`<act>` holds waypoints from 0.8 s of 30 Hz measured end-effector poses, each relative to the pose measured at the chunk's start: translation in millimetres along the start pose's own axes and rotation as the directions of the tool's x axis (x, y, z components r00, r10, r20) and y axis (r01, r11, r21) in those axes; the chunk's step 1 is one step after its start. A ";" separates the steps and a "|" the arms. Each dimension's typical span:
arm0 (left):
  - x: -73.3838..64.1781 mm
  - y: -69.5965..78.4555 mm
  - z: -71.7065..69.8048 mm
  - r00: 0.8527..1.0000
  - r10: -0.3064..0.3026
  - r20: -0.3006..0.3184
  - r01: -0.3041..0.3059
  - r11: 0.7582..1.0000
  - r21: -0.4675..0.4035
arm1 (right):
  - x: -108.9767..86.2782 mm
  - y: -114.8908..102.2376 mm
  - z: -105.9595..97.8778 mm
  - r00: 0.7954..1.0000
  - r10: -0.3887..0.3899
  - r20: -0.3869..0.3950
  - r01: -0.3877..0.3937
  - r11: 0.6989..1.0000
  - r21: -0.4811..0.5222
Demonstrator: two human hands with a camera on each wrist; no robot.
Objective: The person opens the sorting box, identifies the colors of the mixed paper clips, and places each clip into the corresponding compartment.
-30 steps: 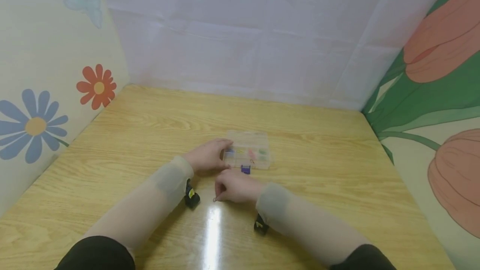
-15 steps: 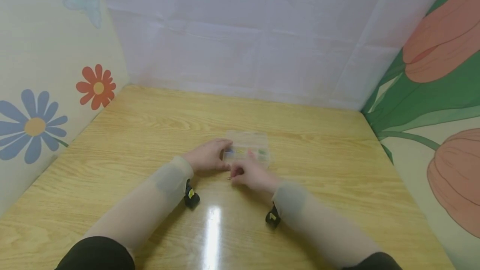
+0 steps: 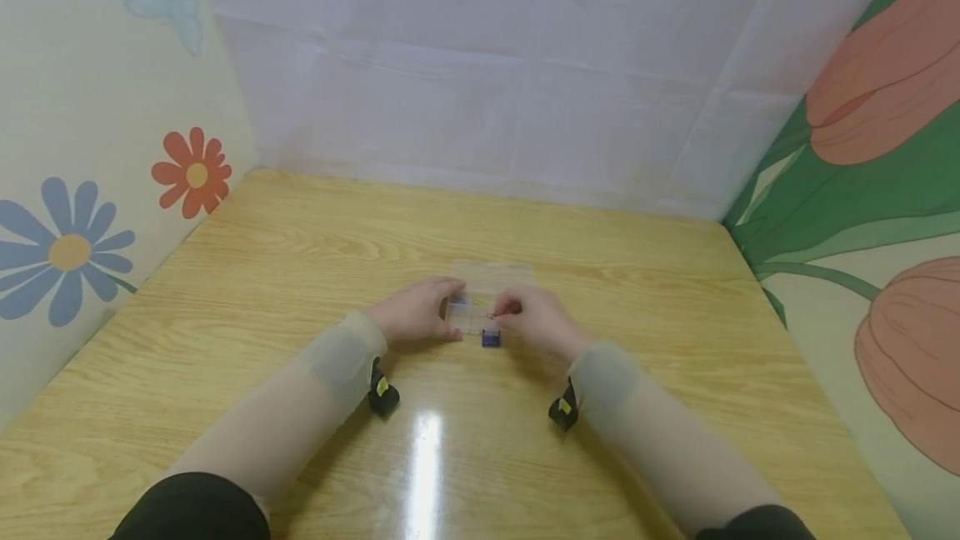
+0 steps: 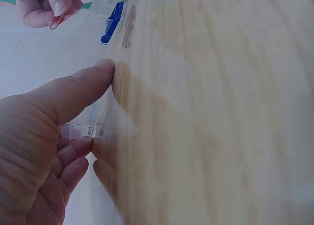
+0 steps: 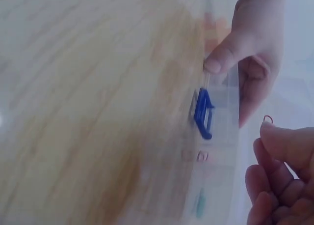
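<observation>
A clear plastic compartment box [image 3: 474,323] with a blue latch [image 3: 491,338] on its near edge lies on the table. Around its left end my left hand [image 3: 416,311] grips, thumb on the front wall and fingers on the far side. My right hand [image 3: 542,319] pinches a small red paper clip [image 5: 268,119] between thumb and forefinger, over the right half of the box. The clip's loop sticks out past the fingertips; the rest of it is hidden. Blue bits [image 3: 460,302] and yellow bits [image 3: 481,302] show inside the box. A red clip [image 5: 202,156] and a green piece [image 5: 200,203] show through its wall.
The wood-grain table [image 3: 645,307] reaches back to a white cloth wall [image 3: 480,73]. Flower-painted panels stand at the left [image 3: 71,340] and right [image 3: 862,307]. A bright light reflection lies on the near tabletop.
My right hand has lifted the red clip from the table in front of the box and carried it right and away to above the box. The left hand has stayed on the box.
</observation>
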State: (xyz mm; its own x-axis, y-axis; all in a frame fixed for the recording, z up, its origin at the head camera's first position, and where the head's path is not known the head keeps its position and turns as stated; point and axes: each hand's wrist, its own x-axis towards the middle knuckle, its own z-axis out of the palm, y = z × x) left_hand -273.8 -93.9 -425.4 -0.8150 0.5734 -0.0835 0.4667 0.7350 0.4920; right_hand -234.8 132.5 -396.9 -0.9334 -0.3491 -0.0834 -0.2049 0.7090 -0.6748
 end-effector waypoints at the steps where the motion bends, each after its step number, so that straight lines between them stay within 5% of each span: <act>1: 0.2 -0.3 0.2 1.000 0.000 0.000 0.000 1.000 0.000 | 1.0 1.9 -1.0 1.000 0.013 -0.015 -0.012 1.000 0.003; 13: 0.8 0.0 -0.2 1.000 -0.005 0.005 0.005 1.000 0.002 | 8.1 13.6 -9.4 0.988 0.130 -0.087 -0.132 0.991 -0.011; 24: -0.5 1.4 -0.8 1.000 -0.012 0.008 0.012 1.000 0.006 | 7.8 14.1 -6.0 0.990 0.126 -0.062 -0.127 0.992 -0.008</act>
State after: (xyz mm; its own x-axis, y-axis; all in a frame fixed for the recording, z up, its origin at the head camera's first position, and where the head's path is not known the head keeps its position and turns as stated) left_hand -273.0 -93.4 -424.0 -0.8180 0.5672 -0.0963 0.4588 0.7441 0.4856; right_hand -246.7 143.5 -402.7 -0.9683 -0.2177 -0.1222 -0.0868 0.7524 -0.6530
